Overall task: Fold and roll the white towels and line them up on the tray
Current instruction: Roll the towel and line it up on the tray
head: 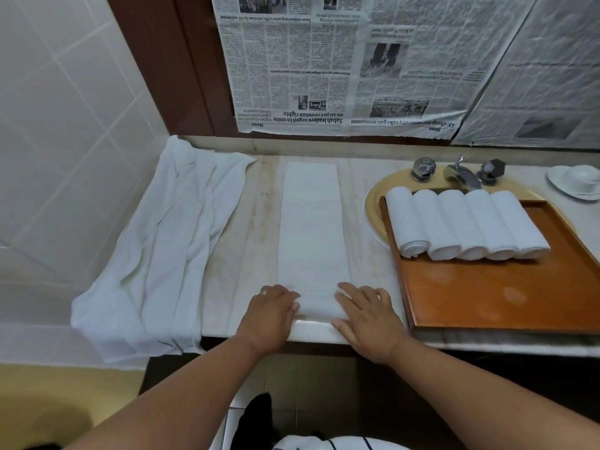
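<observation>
The left hand (271,311) and right hand (367,315) each grip the near end of the towel (313,228), thumbs tucked under a first small roll at the counter (253,222) edge. The rest of the towel lies flat in a long folded strip running away towards the wall. Just right, the tray (487,303) sits over the sink (373,203), five rolls (467,222) side by side along its far end. Loose towels (156,248) lie crumpled on the left.

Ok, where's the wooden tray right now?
In the head view, the wooden tray sits at right, across the sink, beside the folded towel, holding five rolled towels.
</observation>
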